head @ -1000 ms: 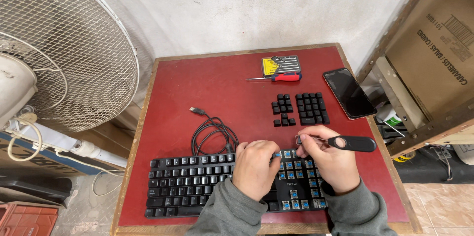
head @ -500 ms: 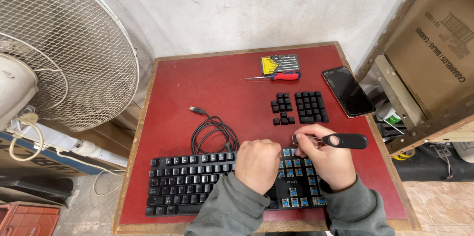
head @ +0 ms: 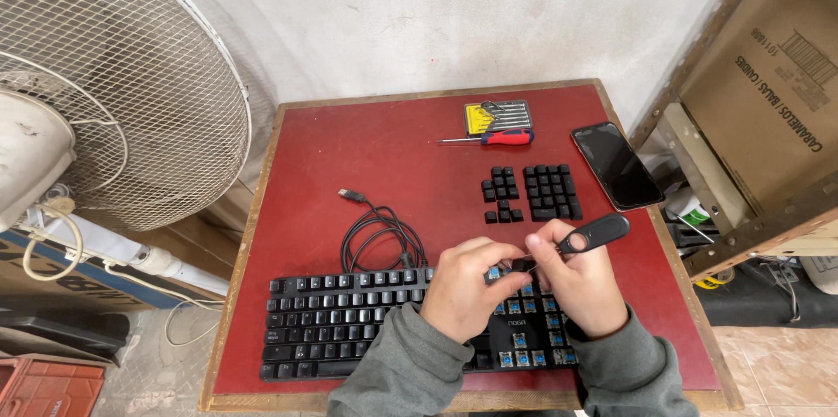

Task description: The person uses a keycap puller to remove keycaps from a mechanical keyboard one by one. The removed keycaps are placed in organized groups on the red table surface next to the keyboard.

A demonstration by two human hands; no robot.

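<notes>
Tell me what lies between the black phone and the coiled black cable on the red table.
In the head view, two groups of loose black keycaps lie between the black phone and the coiled black cable, on the red table.

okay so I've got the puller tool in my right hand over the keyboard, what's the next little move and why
Probably lift the keycap puller straight up. The right hand holds it at the top row of the keyboard, where the left hand steadies a cap. The right end already shows bare blue switches, and pulled keycaps lie in neat blocks behind, so this cap likely joins them next.
</notes>
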